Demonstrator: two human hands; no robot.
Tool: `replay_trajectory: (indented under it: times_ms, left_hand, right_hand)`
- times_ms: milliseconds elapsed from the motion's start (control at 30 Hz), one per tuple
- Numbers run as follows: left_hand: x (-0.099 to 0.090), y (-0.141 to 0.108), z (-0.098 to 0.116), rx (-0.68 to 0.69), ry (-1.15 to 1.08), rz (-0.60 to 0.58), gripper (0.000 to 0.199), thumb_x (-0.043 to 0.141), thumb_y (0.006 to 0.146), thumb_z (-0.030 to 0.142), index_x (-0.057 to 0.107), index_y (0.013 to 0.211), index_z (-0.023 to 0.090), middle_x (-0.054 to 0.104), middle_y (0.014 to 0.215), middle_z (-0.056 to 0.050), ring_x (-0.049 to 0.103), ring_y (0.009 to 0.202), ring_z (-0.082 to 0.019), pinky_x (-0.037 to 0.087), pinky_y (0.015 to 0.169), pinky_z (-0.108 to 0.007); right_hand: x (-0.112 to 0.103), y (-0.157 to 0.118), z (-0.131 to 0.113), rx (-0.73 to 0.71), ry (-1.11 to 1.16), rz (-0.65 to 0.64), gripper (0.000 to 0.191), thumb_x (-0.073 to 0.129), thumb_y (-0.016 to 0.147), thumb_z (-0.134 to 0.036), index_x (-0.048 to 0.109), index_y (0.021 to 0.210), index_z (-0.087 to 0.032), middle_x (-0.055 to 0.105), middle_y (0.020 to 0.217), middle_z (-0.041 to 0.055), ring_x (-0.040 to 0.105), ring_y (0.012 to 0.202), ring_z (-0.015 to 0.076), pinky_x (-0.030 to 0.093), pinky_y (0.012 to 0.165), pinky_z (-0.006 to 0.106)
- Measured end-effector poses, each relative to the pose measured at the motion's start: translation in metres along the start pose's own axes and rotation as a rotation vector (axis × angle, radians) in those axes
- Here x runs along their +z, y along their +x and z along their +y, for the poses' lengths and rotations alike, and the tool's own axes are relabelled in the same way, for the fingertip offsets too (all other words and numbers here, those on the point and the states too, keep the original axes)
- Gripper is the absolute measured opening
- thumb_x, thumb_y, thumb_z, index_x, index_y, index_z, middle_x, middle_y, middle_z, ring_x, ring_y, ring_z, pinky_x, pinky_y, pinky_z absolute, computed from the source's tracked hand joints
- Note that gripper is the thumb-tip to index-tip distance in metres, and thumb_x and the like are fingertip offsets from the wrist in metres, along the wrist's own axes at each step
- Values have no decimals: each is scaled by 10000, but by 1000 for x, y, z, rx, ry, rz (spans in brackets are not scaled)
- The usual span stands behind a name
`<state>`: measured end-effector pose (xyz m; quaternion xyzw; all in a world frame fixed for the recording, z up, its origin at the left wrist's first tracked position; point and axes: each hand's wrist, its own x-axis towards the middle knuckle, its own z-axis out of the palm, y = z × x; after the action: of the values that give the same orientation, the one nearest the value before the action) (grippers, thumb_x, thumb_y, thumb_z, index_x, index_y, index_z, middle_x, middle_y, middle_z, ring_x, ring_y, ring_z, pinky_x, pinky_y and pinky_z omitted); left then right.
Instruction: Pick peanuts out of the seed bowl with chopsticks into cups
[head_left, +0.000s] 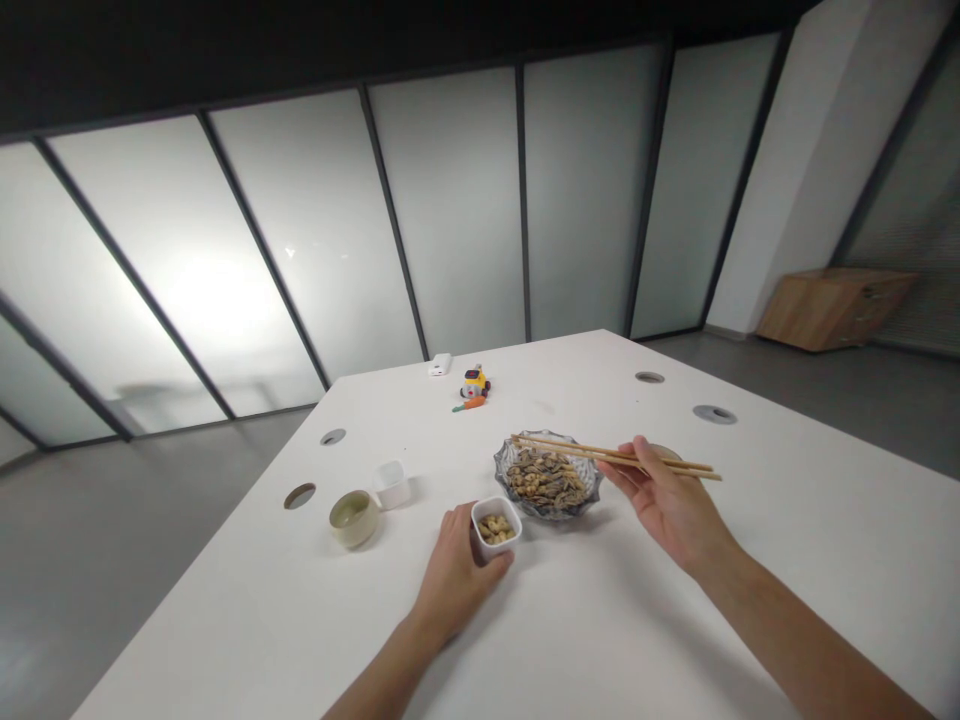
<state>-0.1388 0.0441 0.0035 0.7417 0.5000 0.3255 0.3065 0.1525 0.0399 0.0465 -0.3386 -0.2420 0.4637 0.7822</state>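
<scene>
My left hand (459, 575) is wrapped round a small white square cup (496, 548) with light-brown pieces (496, 529) inside. Wooden chopsticks (581, 450) are held in my right hand (667, 500), their tips over the far left part of a scalloped glass bowl (555, 508). That bowl holds a heap of dark and tan dried pieces (547, 478) and stands just right of the white cup. Nothing can be made out between the chopstick tips.
A greenish round bowl (354, 520) and another white square cup (392, 486) stand left. Farther back lie a toy vehicle (475, 381), an orange-and-green item (469, 404) and a white case (440, 365). A round object (664, 452) is partly hidden behind my right hand. Holes pierce the white table (570, 620).
</scene>
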Motion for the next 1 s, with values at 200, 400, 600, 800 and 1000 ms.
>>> replay_trajectory:
  times_ms: [200, 400, 600, 800, 1000]
  left_hand:
    - [0, 0, 1, -26, 16, -8, 408, 745, 802, 277, 637, 1192, 220, 639, 1133, -63, 579, 1078, -274, 462, 973, -402]
    - [1, 0, -1, -15, -12, 7, 415, 743, 807, 263, 632, 1206, 230, 640, 1162, -64, 583, 1100, -268, 467, 994, -398]
    - [0, -2, 0, -12, -8, 3, 450, 738, 812, 263, 626, 1247, 244, 640, 1188, -64, 590, 1114, -277, 475, 1005, -416]
    - [0, 0, -2, 25, -28, 16, 474, 751, 809, 258, 626, 1267, 254, 648, 1260, -72, 587, 1190, -290, 465, 1062, -439]
    - [2, 0, -4, 44, -62, 31, 481, 765, 808, 246, 641, 1273, 252, 665, 1208, -72, 603, 1149, -282, 476, 1051, -433]
  right_hand:
    - [13, -13, -12, 196, 210, 42, 419, 1092, 498, -285, 755, 737, -214, 785, 767, -61, 784, 736, 115, 714, 765, 229]
    - [23, -29, -20, 280, 279, -59, 392, 1079, 531, -247, 744, 732, -218, 777, 751, -76, 782, 698, 101, 693, 675, 175]
    - [24, -39, -28, 304, 291, -233, 311, 1036, 652, -283, 749, 763, -238, 762, 774, -79, 783, 733, 94, 679, 651, 160]
    - [24, -42, -28, 289, 202, -255, 293, 1028, 672, -338, 761, 749, -241, 744, 770, -66, 756, 692, 83, 675, 650, 155]
    - [21, -37, -18, 121, -112, -196, 364, 1012, 659, -483, 786, 708, -202, 746, 796, 12, 763, 764, 175, 708, 670, 261]
